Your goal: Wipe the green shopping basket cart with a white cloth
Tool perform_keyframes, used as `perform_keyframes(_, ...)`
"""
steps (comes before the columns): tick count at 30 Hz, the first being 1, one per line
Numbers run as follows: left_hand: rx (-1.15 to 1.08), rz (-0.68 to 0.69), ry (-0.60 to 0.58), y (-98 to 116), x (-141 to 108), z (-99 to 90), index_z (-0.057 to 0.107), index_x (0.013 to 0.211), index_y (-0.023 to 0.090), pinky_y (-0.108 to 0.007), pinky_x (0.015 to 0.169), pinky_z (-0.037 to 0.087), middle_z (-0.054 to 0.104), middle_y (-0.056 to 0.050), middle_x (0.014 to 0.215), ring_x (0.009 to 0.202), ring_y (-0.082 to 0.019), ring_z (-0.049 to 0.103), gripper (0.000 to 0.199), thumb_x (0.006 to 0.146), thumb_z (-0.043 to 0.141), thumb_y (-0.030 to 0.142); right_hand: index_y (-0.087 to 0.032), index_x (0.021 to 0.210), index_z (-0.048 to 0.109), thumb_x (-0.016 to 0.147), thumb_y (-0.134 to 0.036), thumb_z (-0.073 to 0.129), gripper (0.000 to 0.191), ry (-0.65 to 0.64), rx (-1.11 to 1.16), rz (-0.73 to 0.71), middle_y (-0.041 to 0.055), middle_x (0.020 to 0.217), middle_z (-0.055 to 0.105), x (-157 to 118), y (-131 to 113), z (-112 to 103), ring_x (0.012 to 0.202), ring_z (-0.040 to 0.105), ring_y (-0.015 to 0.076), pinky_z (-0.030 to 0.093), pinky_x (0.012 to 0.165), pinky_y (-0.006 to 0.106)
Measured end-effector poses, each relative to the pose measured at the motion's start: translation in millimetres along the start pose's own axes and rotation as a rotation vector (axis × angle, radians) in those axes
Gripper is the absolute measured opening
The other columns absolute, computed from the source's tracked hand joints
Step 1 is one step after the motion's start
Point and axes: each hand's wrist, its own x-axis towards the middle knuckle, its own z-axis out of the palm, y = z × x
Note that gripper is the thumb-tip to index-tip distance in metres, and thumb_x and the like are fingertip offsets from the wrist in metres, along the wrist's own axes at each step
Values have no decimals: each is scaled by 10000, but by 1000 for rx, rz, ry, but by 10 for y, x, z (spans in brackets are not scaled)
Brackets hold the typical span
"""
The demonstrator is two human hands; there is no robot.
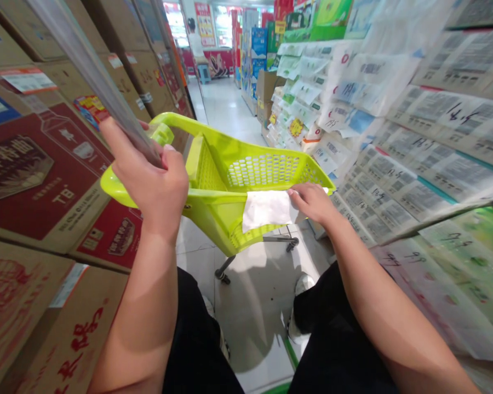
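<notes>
A small lime-green shopping cart (213,210) stands in front of me, its basket showing no goods inside. My left hand (152,175) is wrapped round a long grey pole (102,76), beside the cart's handle end. That pole slants up and out of the top left of the view; its lower end is hidden by the hand. A white cloth (267,209) hangs over the cart's near rim. On its right part lies my right hand (312,201), fingers curled over the rim and pressing the cloth.
Stacked cartons (33,175) line the left side closely. Piled plastic-wrapped packs (427,142) with handwritten prices rise on the right. A tiled aisle (222,109) runs ahead towards a person (195,41) near a blue stool (204,73). The cart's wheels (223,276) are near my feet.
</notes>
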Motion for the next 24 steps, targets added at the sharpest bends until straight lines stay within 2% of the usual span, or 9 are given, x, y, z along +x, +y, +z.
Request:
perform_keyframes(3,-6,-13,13,21,-1,-8,448,1229,129,-334,974,463,580,-25,1005,942,-176,593,517,722,548,138,-185,1029,732,1085,-494,314,523,30,-53,-19,117,1007,766,47,-237,60,969,628,276,354,870,385)
perform_keyframes(7,-28,-6,16,65,-20,10,467,1218,119,-326,936,475,554,-27,998,939,-169,581,481,742,528,152,-206,1000,714,1110,-503,278,539,107,5,-114,89,1017,764,158,-705,124,1011,612,261,329,871,373)
perform_keyframes(10,-13,6,6,55,-33,20,466,1227,120,-330,929,481,545,-32,1022,965,-169,579,484,747,504,170,-222,932,725,1113,-524,286,563,129,27,-96,79,986,765,234,-876,142,1011,614,255,325,843,362)
perform_keyframes(14,-5,31,-37,-21,-25,17,463,1246,134,-323,919,495,563,-49,1083,1012,-178,588,478,771,510,166,-216,859,739,1103,-567,282,626,124,5,-20,92,946,771,284,-763,173,945,641,251,335,809,351)
perform_keyframes(18,-1,-14,-51,-102,10,15,438,1273,142,-338,982,500,587,-57,1131,1066,-184,605,528,758,553,133,-191,888,776,1099,-525,294,623,151,-100,136,125,988,792,271,-394,195,944,678,264,339,790,356)
perform_keyframes(21,43,-72,-74,-142,27,16,423,1274,151,-318,967,510,606,-59,1158,1075,-176,624,532,761,554,104,-154,924,797,1087,-471,324,592,121,-168,270,171,981,794,245,-147,184,931,689,283,347,793,366)
perform_keyframes(24,31,-98,-119,-171,35,31,386,1331,149,-313,952,522,608,-81,1255,1044,-170,641,584,775,557,97,-157,920,781,1089,-436,312,571,113,-160,266,171,988,789,224,-137,184,935,676,286,348,819,374)
